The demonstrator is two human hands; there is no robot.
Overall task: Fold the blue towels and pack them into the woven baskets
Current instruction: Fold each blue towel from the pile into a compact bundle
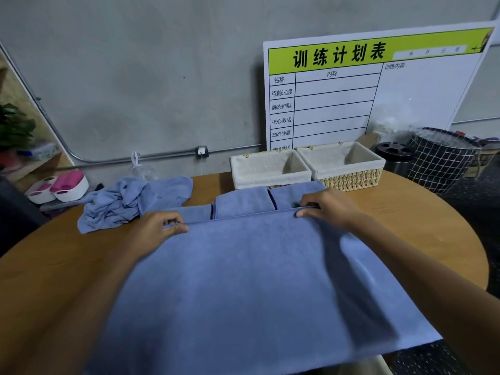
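Clearly the work is only partway through. A large blue towel (251, 280) lies spread across the round wooden table (400, 212), its near part hanging over the table's front edge toward the person. The left hand (158, 227) pinches the far edge of this towel at its left corner, thumb and fingers curled onto the hem. The right hand (326, 205) pinches the same far edge at the right corner. Both hands rest low on the table, with the edge drawn straight between them. A doubled line along that edge suggests one layer lies on another, so this towel is probably in the first stage of folding.

Just beyond the held edge sit two folded towels (266, 198), side by side and touching the front of the baskets. To their left a crumpled towel (121, 203) lies in a loose heap, not yet folded; whether it is one towel or more cannot be told.

Two woven baskets with pale cloth liners stand at the back of the table, touching each other: the left basket (259, 182) and the right basket (351, 180). What shows of their insides holds no towel, so no packing seems done yet.

By this view, two towels are folded, one is in hand, the heap remains, and all still need to go into the baskets.
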